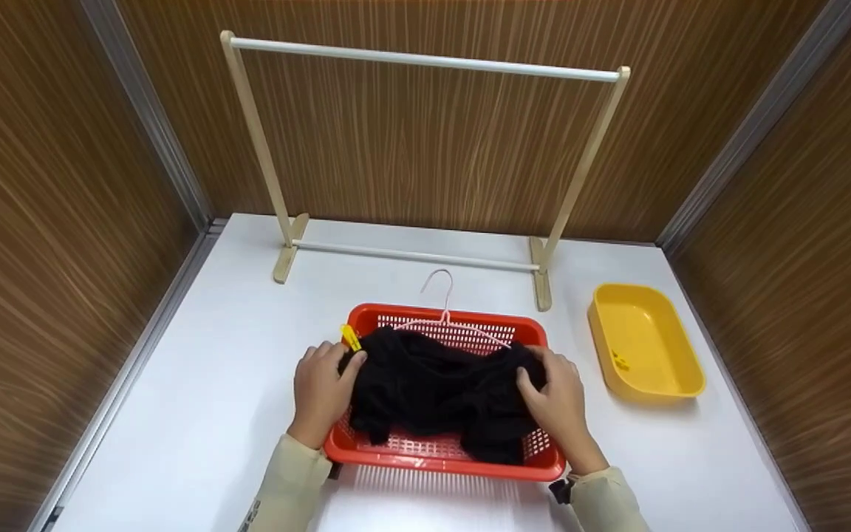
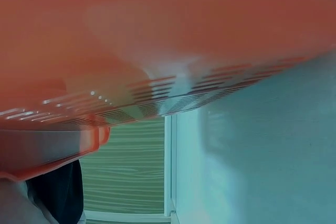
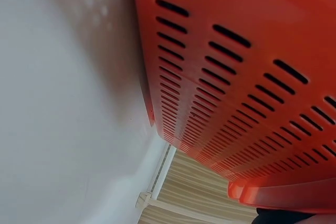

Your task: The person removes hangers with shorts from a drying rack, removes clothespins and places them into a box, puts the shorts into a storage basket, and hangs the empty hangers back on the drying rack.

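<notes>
A black garment [image 1: 433, 391] on a pink hanger [image 1: 445, 316] lies in the red basket [image 1: 440, 465], the hanger's hook pointing toward the rack. My left hand [image 1: 322, 388] grips the garment's left shoulder between thumb and fingers. Right by those fingertips, a yellow clip [image 1: 350, 338] sticks up; whether it is fastened to the cloth is hard to tell. At the opposite shoulder, my right hand [image 1: 560, 395] pinches the cloth. The basket's slotted side fills much of both the left wrist view and the right wrist view, where most of each hand is hidden.
Behind the basket stands a wooden rack with a white top bar [image 1: 425, 58] and a lower bar [image 1: 418, 255]. A yellow tray [image 1: 643, 332] with small yellow pieces sits at the right on the white table [image 1: 196, 369]. Wood-grain panels enclose the back and sides.
</notes>
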`<state>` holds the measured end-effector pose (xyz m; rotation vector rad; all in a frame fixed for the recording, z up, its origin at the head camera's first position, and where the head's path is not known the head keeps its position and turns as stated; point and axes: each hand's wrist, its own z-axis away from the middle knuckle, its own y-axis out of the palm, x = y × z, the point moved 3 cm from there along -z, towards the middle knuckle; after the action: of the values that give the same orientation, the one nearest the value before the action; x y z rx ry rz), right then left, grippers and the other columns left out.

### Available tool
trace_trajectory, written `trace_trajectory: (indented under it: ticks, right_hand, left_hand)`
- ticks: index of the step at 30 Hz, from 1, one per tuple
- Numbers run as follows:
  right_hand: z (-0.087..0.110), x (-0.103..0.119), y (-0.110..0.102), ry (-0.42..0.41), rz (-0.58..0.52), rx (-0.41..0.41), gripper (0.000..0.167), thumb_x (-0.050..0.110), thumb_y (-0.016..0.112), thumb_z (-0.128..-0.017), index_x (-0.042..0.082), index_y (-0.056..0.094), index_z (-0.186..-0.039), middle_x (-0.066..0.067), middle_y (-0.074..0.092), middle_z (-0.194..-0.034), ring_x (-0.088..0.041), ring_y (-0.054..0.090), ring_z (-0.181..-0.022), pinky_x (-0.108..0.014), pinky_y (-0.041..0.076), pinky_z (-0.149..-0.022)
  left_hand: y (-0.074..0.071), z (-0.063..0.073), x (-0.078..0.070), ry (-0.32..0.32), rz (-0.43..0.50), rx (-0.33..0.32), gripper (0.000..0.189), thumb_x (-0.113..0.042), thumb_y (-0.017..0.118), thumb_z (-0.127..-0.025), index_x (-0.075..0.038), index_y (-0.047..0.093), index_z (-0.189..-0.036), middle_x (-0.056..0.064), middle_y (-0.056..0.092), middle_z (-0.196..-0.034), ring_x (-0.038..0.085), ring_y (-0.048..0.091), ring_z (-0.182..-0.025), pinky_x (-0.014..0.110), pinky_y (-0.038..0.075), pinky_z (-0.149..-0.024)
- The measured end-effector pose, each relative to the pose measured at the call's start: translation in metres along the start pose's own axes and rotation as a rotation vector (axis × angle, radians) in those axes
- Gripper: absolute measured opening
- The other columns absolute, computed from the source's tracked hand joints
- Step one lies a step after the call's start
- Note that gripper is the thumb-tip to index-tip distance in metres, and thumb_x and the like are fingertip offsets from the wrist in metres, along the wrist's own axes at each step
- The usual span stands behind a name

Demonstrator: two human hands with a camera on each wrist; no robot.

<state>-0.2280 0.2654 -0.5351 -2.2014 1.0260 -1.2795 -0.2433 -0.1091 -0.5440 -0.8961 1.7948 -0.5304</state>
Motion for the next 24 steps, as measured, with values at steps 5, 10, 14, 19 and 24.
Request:
trace_trajectory:
  ticks: [5,10,14,19,24]
  right_hand:
    - [-0.0022,-0.0011,-0.0006,0.001,-0.016,-0.015,0.032,0.013,0.076,-0.088,0.005,0.07,-0.119,-0.014,0.072,-0.106,-0.036,0.063,-0.097,-0.052,0.044,-0.09]
    - [0.0005,-0.002,0.0011,-0.006,-0.012,-0.02,0.031,0.012,0.076,-0.088,0.005,0.07,-0.117,-0.014,0.073,-0.105,-0.036,0.064,-0.097,-0.053,0.045,-0.089]
    - [0.0031,-0.0027,0.0025,0.008,-0.018,-0.01,0.031,0.013,0.075,-0.089,0.005,0.07,-0.118,-0.014,0.073,-0.106,-0.037,0.064,-0.098,-0.053,0.045,-0.09]
    - [0.0033,-0.0034,0.0023,0.008,-0.013,-0.016,0.031,0.013,0.075,-0.088,0.004,0.07,-0.118,-0.014,0.073,-0.106,-0.037,0.064,-0.098,-0.053,0.045,-0.09]
    - [0.001,-0.0029,0.0017,0.0,-0.015,-0.028,0.032,0.012,0.076,-0.088,0.005,0.07,-0.118,-0.014,0.073,-0.107,-0.037,0.064,-0.099,-0.053,0.045,-0.091]
  left_hand:
    - [-0.0001,-0.0045,-0.0011,0.046,0.007,-0.037,0.031,-0.034,0.061,-0.104,-0.009,0.068,-0.088,0.004,0.057,-0.077,0.026,0.05,-0.072,0.039,0.04,-0.068]
    - [0.0013,0.0006,0.0004,0.073,0.001,-0.07,0.031,-0.029,0.058,-0.106,-0.011,0.063,-0.081,0.004,0.053,-0.071,0.026,0.049,-0.068,0.038,0.039,-0.065]
    - [0.0035,0.0033,0.004,0.046,-0.009,-0.059,0.028,-0.029,0.061,-0.104,-0.011,0.063,-0.083,0.003,0.056,-0.075,0.025,0.049,-0.07,0.038,0.039,-0.067]
    - [0.003,0.0025,0.0034,0.008,0.024,-0.042,0.027,-0.031,0.065,-0.103,-0.005,0.067,-0.094,0.006,0.065,-0.085,0.027,0.053,-0.076,0.042,0.044,-0.073]
    - [0.002,0.0005,0.0023,-0.013,0.051,-0.035,0.029,-0.033,0.067,-0.101,-0.004,0.068,-0.099,0.008,0.068,-0.091,0.029,0.055,-0.08,0.044,0.045,-0.077]
